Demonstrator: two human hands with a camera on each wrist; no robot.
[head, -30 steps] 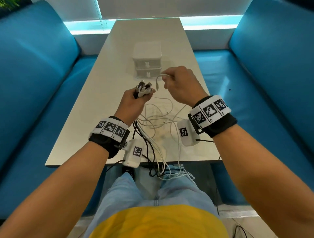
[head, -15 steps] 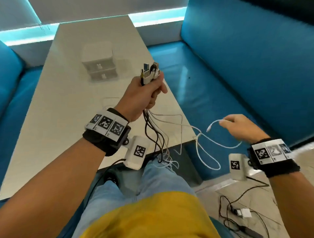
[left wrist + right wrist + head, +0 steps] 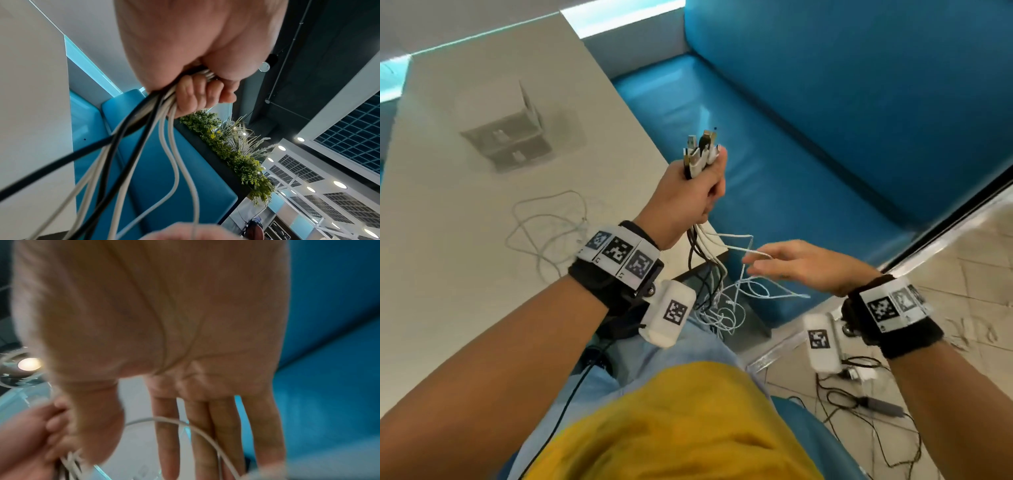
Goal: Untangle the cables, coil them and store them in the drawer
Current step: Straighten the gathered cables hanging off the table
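The bundle of cables (image 3: pixel 700 154) is clenched at its plug ends in the left hand (image 3: pixel 685 192), strands hanging tangled below that fist, where the flat-fingered, empty right hand (image 3: pixel 801 265) reaches in: untangling, so next single out one strand.

Café or lounge booth in a commercial building. Blue padded bench (image 3: pixel 825 120) right of and beyond the left hand (image 3: pixel 685 195), white table (image 3: pixel 465 240) to its left. Planter of greenery (image 3: pixel 232 146) tops the seat back beyond its fingers; grid ceiling (image 3: pixel 349 134) with round downlights (image 3: pixel 339 184) above. Tiled floor (image 3: pixel 962 257) beside the right hand (image 3: pixel 808 263).
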